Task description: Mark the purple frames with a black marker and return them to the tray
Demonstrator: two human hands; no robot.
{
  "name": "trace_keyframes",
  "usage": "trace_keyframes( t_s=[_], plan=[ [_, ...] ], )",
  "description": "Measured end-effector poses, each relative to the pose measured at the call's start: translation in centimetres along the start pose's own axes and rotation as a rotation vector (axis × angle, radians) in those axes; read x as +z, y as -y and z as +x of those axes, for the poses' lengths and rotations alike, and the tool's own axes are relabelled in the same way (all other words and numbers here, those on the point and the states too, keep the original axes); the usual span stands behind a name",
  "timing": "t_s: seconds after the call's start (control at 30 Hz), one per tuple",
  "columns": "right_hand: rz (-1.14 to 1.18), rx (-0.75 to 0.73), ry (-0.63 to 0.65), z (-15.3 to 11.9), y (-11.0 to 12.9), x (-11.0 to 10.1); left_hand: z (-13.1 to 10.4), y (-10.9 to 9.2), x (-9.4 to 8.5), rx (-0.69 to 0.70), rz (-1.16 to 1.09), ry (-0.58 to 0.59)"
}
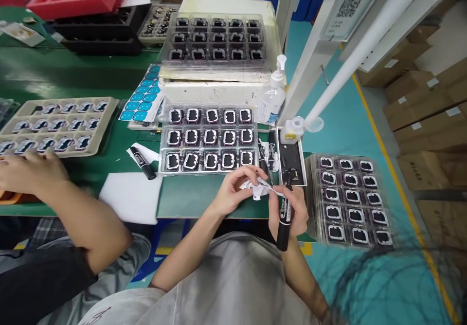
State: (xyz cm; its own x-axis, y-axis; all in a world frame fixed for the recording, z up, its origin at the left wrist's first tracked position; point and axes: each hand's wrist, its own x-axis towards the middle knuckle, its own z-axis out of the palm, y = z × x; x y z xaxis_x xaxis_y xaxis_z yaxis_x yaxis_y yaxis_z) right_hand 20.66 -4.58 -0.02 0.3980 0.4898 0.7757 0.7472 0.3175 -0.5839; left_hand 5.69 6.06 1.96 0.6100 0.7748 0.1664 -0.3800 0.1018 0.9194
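Note:
My left hand point(233, 189) is closed, its thumb and fingers pinching a crumpled white tissue point(257, 191) above the table's front edge. My right hand point(298, 210) grips a black marker pen point(283, 230) that slants downward, and its fingertips meet the other end of the tissue. Whether the marker's tip is bare is hidden by the fingers. Just beyond my hands is a clear plastic tray point(208, 172) with rows of small black parts in white-rimmed frames. More black markers point(272, 150) lie between that tray and a small white box point(301, 162).
A co-worker's arm point(80, 218) reaches in from the left beside a beige tray point(105, 120). A capped marker point(143, 163) and white foam sheet point(129, 196) lie nearer me. A pump bottle point(272, 96), small white bottle point(292, 131) and stacked trays point(314, 203) stand right, by a white post point(310, 47).

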Motion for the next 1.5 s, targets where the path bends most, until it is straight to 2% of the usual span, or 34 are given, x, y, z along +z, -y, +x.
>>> trace_keyframes(
  t_s=[0.13,0.2,0.4,0.53,0.6,0.67,0.77,0.87,0.97,1.07,1.2,1.3,1.4,1.5],
  plan=[
    [0.014,0.172,-0.140,-0.5,-0.4,-0.1,-0.5,0.4,0.0,-0.005,0.078,0.007],
    [0.026,0.244,-0.157,-0.5,-0.5,-0.2,-0.7,0.4,-0.1,0.030,0.116,0.027],
    [0.088,0.227,-0.075,0.0,-0.4,-0.5,-0.8,-1.0,0.0,0.158,0.352,0.098],
    [0.127,0.311,-0.050,-0.4,-0.1,-0.3,0.0,-0.9,0.9,0.185,0.478,0.064],
    [0.115,0.366,-0.044,-0.7,-0.3,-0.3,0.2,-0.5,1.2,0.182,0.471,0.033],
    [0.074,0.349,-0.019,-0.9,-0.7,-0.8,0.2,-0.2,1.3,0.178,0.444,-0.004],
    [-0.095,0.192,0.086,-0.6,-1.9,-2.3,-0.2,0.0,0.9,0.171,0.395,-0.057],
    [-0.312,0.051,0.325,0.1,-2.8,-4.1,-0.7,0.0,0.0,0.156,0.352,-0.128],
    [-0.333,0.024,0.554,0.8,-3.0,-5.5,-1.4,0.1,-1.1,0.116,0.288,-0.237],
    [-0.278,0.047,0.594,1.5,-2.6,-5.8,-2.3,0.5,-1.9,0.090,0.216,-0.365],
    [-0.225,0.135,0.513,2.5,-1.6,-4.2,-3.3,0.8,-2.2,0.109,0.186,-0.470],
    [-0.275,0.181,0.553,3.2,-1.3,-1.7,-3.5,0.6,-2.2,0.121,0.194,-0.513],
    [-0.357,0.242,0.542,3.7,-1.4,0.8,-3.3,0.5,-2.1,0.120,0.205,-0.533],
    [-0.435,0.256,0.537,3.7,-1.9,2.2,-3.2,0.5,-2.0,0.118,0.214,-0.510]
  ],
)
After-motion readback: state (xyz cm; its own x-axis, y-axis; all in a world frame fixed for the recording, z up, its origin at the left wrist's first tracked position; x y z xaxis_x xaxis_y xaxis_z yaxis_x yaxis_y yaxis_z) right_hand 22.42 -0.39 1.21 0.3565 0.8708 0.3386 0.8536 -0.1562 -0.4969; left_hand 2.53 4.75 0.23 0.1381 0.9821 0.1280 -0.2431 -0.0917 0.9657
